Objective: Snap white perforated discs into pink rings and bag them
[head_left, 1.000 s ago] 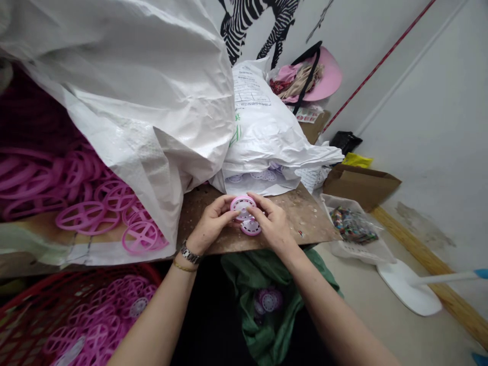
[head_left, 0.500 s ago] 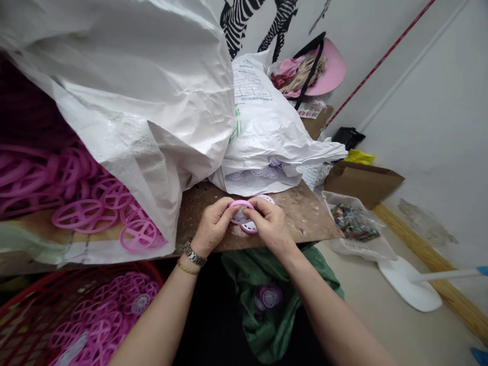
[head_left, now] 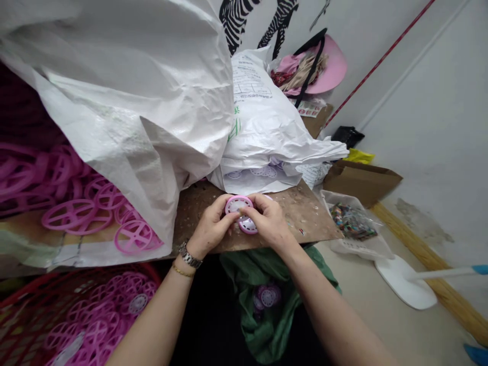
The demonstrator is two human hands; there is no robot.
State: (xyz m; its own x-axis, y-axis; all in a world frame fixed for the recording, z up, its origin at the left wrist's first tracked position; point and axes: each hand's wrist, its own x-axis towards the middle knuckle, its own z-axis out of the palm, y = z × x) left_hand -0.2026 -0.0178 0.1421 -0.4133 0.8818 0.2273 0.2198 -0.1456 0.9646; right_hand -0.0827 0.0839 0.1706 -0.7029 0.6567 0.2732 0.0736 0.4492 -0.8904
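item: pink wheel disc [head_left: 238, 205], perforated white face, pinched at its rim between my left hand [head_left: 209, 231] and my right hand [head_left: 269, 223], above the worn board [head_left: 305, 213]. change: half a second ago it stood edge-on; now its face tilts up towards me. i judge the halves are being pressed together. second disc [head_left: 247, 225] lies just below, touching my right fingers.

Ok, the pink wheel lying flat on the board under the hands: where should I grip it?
Probably by its rim. The lower pink wheel lies flat on the board, so pinch opposite edges from above, coming from the near side; the right hand and the upper wheel cover its top.
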